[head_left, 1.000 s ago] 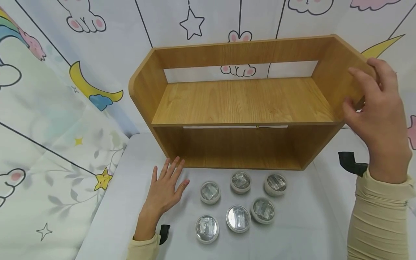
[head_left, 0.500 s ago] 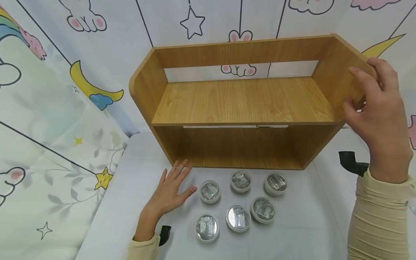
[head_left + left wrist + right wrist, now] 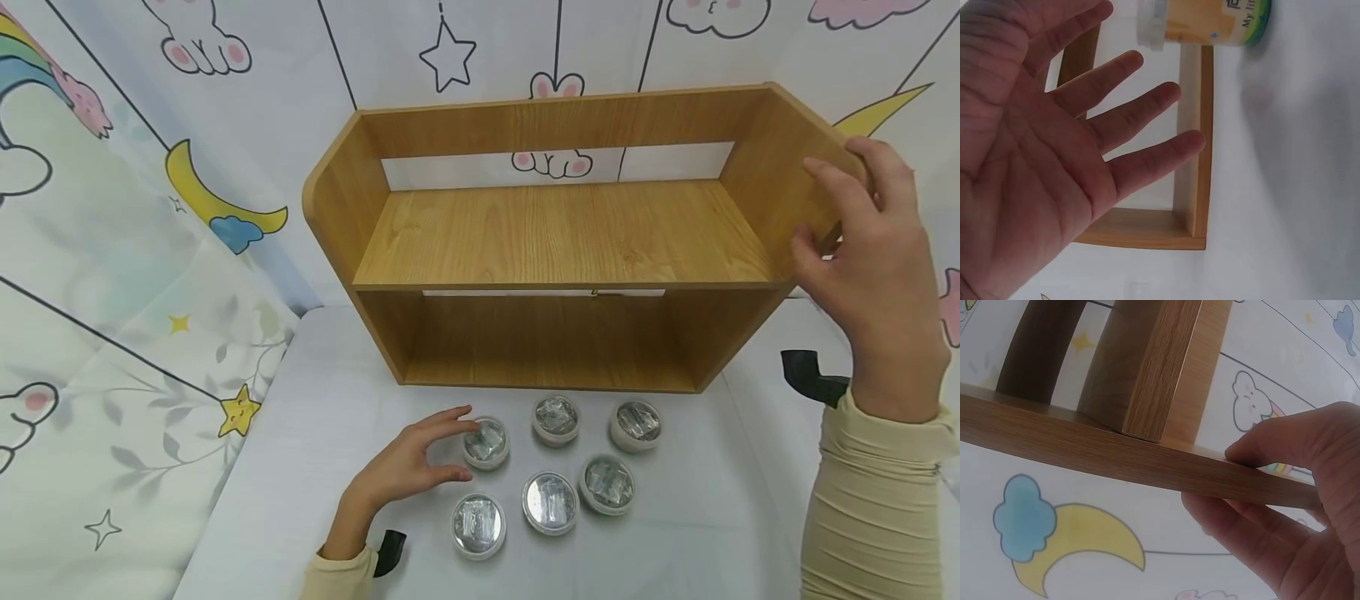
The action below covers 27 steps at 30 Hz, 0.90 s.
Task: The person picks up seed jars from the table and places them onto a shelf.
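Note:
Just left of the nearest round tub (image 3: 485, 443) in the head view is my left hand (image 3: 405, 467), fingers and thumb spread apart, fingertips right at the tub's lid. In the left wrist view its palm (image 3: 1047, 144) shows nothing held, while a tub (image 3: 1210, 22) with a clear lid and an orange label stands beyond the fingers. A two-tier wooden shelf (image 3: 562, 237) stands at the back. My right hand (image 3: 881, 267) pinches its right side panel; in the right wrist view the panel (image 3: 1116, 459) runs between thumb and fingers.
Several more tubs with silvery tops stand in front of the shelf, among them a front-left tub (image 3: 478, 527), a middle tub (image 3: 551, 503) and a back-right tub (image 3: 636, 426). A white cloth (image 3: 697, 533) covers the table. Behind hangs a cartoon-printed curtain (image 3: 247, 50).
My left hand has left the shelf's lower left corner and moved right and toward me, turning to open its thumb and fingers beside the nearest tub. My right hand stays on the panel.

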Each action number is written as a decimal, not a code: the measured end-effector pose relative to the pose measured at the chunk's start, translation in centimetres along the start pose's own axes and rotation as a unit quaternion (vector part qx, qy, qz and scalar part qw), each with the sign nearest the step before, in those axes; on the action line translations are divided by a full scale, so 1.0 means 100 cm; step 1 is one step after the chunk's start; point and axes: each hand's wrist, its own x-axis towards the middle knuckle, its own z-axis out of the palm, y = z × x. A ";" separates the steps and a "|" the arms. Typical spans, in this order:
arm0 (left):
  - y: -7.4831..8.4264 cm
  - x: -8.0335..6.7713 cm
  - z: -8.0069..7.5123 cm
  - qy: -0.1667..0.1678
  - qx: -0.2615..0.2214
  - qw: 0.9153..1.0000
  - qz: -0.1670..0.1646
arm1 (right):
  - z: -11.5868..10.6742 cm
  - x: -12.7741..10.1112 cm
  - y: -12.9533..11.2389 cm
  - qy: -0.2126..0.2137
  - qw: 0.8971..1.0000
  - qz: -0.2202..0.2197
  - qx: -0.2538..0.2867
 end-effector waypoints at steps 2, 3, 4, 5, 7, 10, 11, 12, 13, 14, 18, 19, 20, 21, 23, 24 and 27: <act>-0.001 0.001 0.003 0.005 -0.007 1.000 0.008 | 0.000 0.000 0.000 -0.002 1.000 0.005 0.001; -0.002 0.002 0.004 0.007 -0.009 1.000 0.011 | -0.001 0.000 -0.001 -0.002 1.000 0.005 0.003; -0.002 0.002 0.006 0.009 -0.011 1.000 0.014 | -0.001 0.000 -0.001 -0.002 1.000 0.005 0.003; -0.002 0.003 0.007 0.011 -0.013 1.000 0.012 | -0.001 -0.001 -0.001 -0.002 1.000 0.005 0.004; -0.002 0.003 0.010 0.013 -0.016 1.000 0.007 | -0.001 -0.001 -0.001 -0.001 1.000 0.004 0.006; -0.001 0.004 0.013 0.021 -0.015 1.000 0.003 | -0.001 0.000 -0.001 0.000 1.000 0.000 0.009; -0.001 0.004 0.014 0.024 -0.013 1.000 0.004 | -0.001 0.000 -0.001 0.000 1.000 0.000 0.010; -0.002 0.005 0.015 0.029 -0.009 1.000 0.007 | -0.001 0.000 -0.001 -0.001 1.000 0.001 0.010; -0.002 0.005 0.015 0.034 -0.006 0.999 0.010 | -0.001 0.000 -0.001 0.000 1.000 0.000 0.010; -0.002 0.005 0.016 0.039 -0.003 0.999 0.014 | -0.002 0.000 -0.001 -0.001 1.000 0.001 0.010; -0.003 0.005 0.019 0.055 0.006 0.998 0.025 | -0.002 0.000 -0.001 -0.002 1.000 0.000 0.009; -0.003 0.005 0.019 0.058 0.006 0.998 0.027 | -0.002 0.000 -0.001 -0.002 1.000 0.001 0.010; -0.003 0.005 0.020 0.059 0.007 0.998 0.029 | -0.002 0.000 -0.001 -0.002 1.000 0.001 0.010; -0.003 0.004 0.020 0.060 0.007 0.998 0.030 | -0.002 0.000 -0.001 -0.003 1.000 0.003 0.010; -0.003 0.004 0.021 0.062 0.009 0.997 0.033 | -0.002 0.000 0.000 -0.004 1.000 0.004 0.010; -0.003 0.004 0.021 0.062 0.010 0.997 0.034 | -0.002 0.000 0.000 -0.004 1.000 0.005 0.009; -0.003 0.004 0.021 0.062 0.013 0.997 0.032 | -0.002 0.000 0.000 -0.006 1.000 0.007 0.008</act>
